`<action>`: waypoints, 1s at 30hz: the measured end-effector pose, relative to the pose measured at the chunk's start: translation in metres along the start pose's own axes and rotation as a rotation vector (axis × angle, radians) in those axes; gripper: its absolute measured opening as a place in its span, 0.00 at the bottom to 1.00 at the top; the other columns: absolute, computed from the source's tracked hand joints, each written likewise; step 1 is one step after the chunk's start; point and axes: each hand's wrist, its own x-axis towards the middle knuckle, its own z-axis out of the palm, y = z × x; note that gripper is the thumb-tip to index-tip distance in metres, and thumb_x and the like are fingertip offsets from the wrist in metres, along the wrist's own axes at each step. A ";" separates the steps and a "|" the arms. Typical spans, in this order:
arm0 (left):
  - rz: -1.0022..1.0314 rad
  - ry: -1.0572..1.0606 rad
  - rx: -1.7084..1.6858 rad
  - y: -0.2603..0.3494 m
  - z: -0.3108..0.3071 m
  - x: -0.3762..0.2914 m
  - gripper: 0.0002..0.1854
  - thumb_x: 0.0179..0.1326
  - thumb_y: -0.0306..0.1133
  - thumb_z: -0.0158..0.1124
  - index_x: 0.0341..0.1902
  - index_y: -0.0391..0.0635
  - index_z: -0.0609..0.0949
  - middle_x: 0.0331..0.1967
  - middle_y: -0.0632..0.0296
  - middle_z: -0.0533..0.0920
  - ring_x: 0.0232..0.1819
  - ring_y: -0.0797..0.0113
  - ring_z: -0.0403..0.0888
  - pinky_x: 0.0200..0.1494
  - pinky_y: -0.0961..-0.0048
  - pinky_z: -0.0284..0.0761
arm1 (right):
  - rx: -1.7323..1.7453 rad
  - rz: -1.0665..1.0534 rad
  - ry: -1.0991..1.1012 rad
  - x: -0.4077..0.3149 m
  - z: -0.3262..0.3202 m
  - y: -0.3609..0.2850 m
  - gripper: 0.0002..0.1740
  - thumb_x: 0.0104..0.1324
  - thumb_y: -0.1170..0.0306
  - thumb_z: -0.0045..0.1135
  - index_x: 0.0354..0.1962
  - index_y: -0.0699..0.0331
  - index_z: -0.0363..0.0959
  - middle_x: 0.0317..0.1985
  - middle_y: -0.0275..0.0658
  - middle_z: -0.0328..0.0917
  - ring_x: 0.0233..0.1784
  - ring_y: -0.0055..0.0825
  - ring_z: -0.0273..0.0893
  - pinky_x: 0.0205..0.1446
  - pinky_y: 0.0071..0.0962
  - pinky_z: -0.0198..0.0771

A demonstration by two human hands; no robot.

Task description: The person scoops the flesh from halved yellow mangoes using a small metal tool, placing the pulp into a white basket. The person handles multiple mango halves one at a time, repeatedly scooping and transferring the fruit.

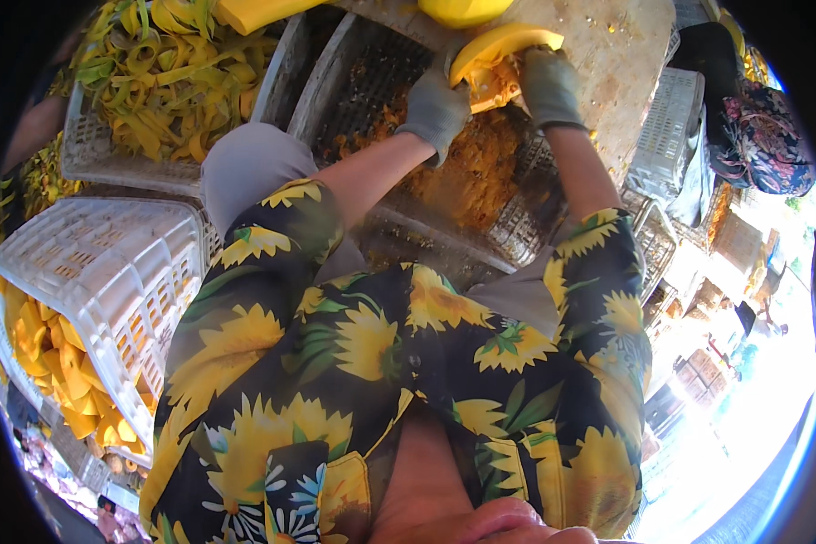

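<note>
In a grey work glove, my left hand [438,102] grips the left end of a peeled, curved pumpkin piece [503,44]. Stringy orange pulp [493,80] shows on its hollow inner side. My right hand [551,88], gloved the same way, is closed at the piece's right end; whether it also holds a small tool is hidden. Both hands are above a dark, dirty plastic crate [374,58], where a heap of scraped pulp and seeds [472,170] lies. Just beyond the piece, a yellow peeled pumpkin [464,10] rests on a stained board [619,81].
A crate of curled peel strips [183,75] stands at the left, and another pumpkin piece [265,12] lies beside it. Nearer my left side, a tilted white crate [109,251] contains cut pumpkin pieces [61,360]. A white crate [666,129] and a person in floral clothing [765,136] are at the right.
</note>
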 end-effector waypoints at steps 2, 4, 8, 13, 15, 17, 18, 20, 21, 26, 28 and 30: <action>0.094 0.075 0.069 -0.017 0.006 -0.002 0.30 0.59 0.24 0.57 0.67 0.57 0.68 0.45 0.46 0.82 0.43 0.51 0.84 0.43 0.59 0.79 | 0.034 0.035 -0.032 -0.014 -0.005 -0.031 0.14 0.65 0.61 0.51 0.38 0.58 0.81 0.40 0.44 0.82 0.44 0.37 0.81 0.46 0.37 0.75; 0.191 0.148 0.010 -0.022 0.012 -0.004 0.29 0.59 0.26 0.58 0.66 0.54 0.69 0.44 0.45 0.82 0.44 0.49 0.83 0.46 0.58 0.78 | 0.111 0.033 -0.089 -0.031 -0.016 -0.040 0.14 0.65 0.59 0.52 0.39 0.58 0.81 0.41 0.43 0.82 0.45 0.35 0.81 0.47 0.36 0.75; 0.189 0.088 -0.291 -0.035 0.019 0.009 0.26 0.59 0.28 0.59 0.63 0.48 0.72 0.45 0.43 0.81 0.45 0.46 0.81 0.46 0.57 0.78 | 0.516 0.047 -0.104 -0.060 -0.041 -0.041 0.16 0.62 0.57 0.59 0.41 0.58 0.80 0.42 0.43 0.81 0.44 0.38 0.80 0.49 0.35 0.74; 0.067 -0.009 0.199 -0.023 0.008 0.014 0.27 0.59 0.29 0.60 0.64 0.48 0.71 0.45 0.42 0.81 0.44 0.46 0.81 0.47 0.57 0.78 | -0.004 -0.013 0.054 -0.036 -0.017 0.004 0.10 0.67 0.65 0.51 0.40 0.55 0.80 0.39 0.39 0.81 0.42 0.36 0.79 0.46 0.35 0.76; 0.207 0.035 0.165 -0.025 0.002 0.010 0.28 0.59 0.29 0.60 0.65 0.49 0.70 0.44 0.41 0.81 0.44 0.45 0.81 0.47 0.56 0.78 | -0.167 0.002 -0.052 -0.042 -0.007 -0.023 0.09 0.67 0.67 0.50 0.40 0.54 0.79 0.39 0.39 0.81 0.45 0.35 0.78 0.48 0.35 0.75; 0.221 0.042 0.140 -0.022 0.004 0.003 0.29 0.58 0.29 0.61 0.66 0.49 0.69 0.44 0.41 0.81 0.43 0.46 0.81 0.46 0.56 0.78 | 0.040 -0.147 -0.049 -0.066 -0.012 -0.042 0.10 0.64 0.68 0.52 0.42 0.57 0.77 0.41 0.43 0.81 0.51 0.36 0.77 0.52 0.35 0.74; 0.170 0.035 0.151 -0.020 0.006 0.000 0.30 0.58 0.29 0.61 0.66 0.50 0.68 0.44 0.42 0.81 0.43 0.46 0.82 0.46 0.56 0.78 | 0.143 -0.100 -0.090 -0.069 -0.021 -0.044 0.11 0.64 0.68 0.52 0.44 0.57 0.77 0.44 0.43 0.80 0.51 0.37 0.77 0.53 0.35 0.74; 0.038 -0.006 0.049 -0.017 0.004 -0.001 0.30 0.58 0.27 0.61 0.66 0.50 0.68 0.44 0.44 0.81 0.42 0.50 0.83 0.44 0.58 0.79 | 0.209 -0.051 -0.068 -0.061 -0.023 -0.039 0.12 0.65 0.68 0.52 0.47 0.56 0.75 0.48 0.42 0.78 0.52 0.38 0.77 0.56 0.37 0.73; -0.040 -0.056 -0.072 -0.006 0.001 -0.001 0.30 0.58 0.26 0.60 0.66 0.50 0.68 0.44 0.46 0.81 0.42 0.52 0.83 0.43 0.60 0.79 | 0.160 -0.031 -0.008 -0.050 -0.024 -0.026 0.13 0.66 0.67 0.51 0.48 0.56 0.75 0.49 0.42 0.78 0.52 0.38 0.77 0.58 0.37 0.72; -0.260 -0.149 -0.570 -0.008 0.007 0.008 0.28 0.60 0.19 0.54 0.66 0.45 0.66 0.50 0.49 0.78 0.43 0.56 0.83 0.35 0.66 0.86 | 0.075 -0.168 0.046 -0.051 -0.011 -0.038 0.11 0.71 0.66 0.48 0.45 0.60 0.76 0.39 0.39 0.81 0.47 0.25 0.78 0.50 0.24 0.78; -0.437 -0.135 -0.725 -0.004 0.015 0.010 0.30 0.60 0.18 0.53 0.68 0.45 0.62 0.53 0.48 0.75 0.44 0.53 0.82 0.36 0.60 0.88 | 0.652 0.151 0.209 -0.033 0.046 -0.022 0.10 0.71 0.67 0.49 0.44 0.57 0.78 0.39 0.36 0.81 0.44 0.21 0.78 0.47 0.20 0.78; -0.533 -0.137 -0.767 -0.015 0.013 0.015 0.33 0.61 0.17 0.51 0.69 0.46 0.56 0.58 0.46 0.70 0.45 0.48 0.82 0.36 0.49 0.89 | 0.940 0.418 0.238 -0.025 0.023 -0.009 0.10 0.69 0.64 0.53 0.43 0.54 0.80 0.40 0.37 0.83 0.42 0.22 0.80 0.47 0.21 0.76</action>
